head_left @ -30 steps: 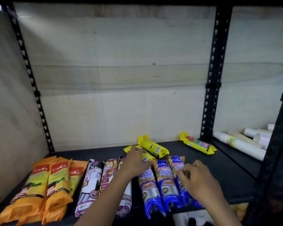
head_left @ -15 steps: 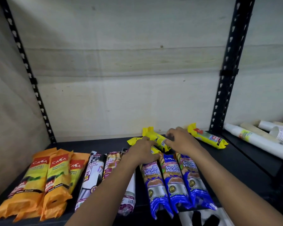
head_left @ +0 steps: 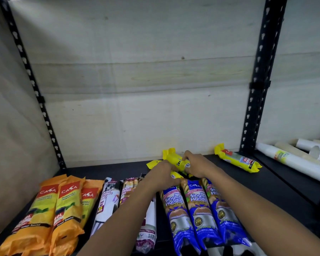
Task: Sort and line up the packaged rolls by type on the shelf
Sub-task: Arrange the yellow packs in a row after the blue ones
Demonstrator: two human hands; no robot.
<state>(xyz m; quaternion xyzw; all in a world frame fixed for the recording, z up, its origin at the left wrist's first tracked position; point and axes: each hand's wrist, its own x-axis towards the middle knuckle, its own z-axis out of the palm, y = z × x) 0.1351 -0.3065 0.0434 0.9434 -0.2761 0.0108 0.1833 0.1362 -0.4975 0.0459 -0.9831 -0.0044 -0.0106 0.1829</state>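
Three orange packs [head_left: 44,213] lie at the shelf's left, then white and purple drawstring-bag rolls [head_left: 107,202], then three blue Singlet Handle rolls [head_left: 198,209]. Behind the blue rolls, my right hand [head_left: 194,165] grips a yellow roll [head_left: 175,159]. My left hand [head_left: 161,174] covers a second yellow roll [head_left: 175,175] lying under it; its fingers curl over that roll. A third yellow roll [head_left: 238,160] lies apart at the back right.
The black shelf [head_left: 103,169] is backed by a pale board wall, with black perforated uprights [head_left: 257,80] at either side. White and tan paper-cup sleeves [head_left: 294,159] lie on the neighbouring shelf to the right.
My right hand left the blue rolls, reached back and took hold of the yellow roll. My left hand stayed over the other yellow roll. The camera moved closer.
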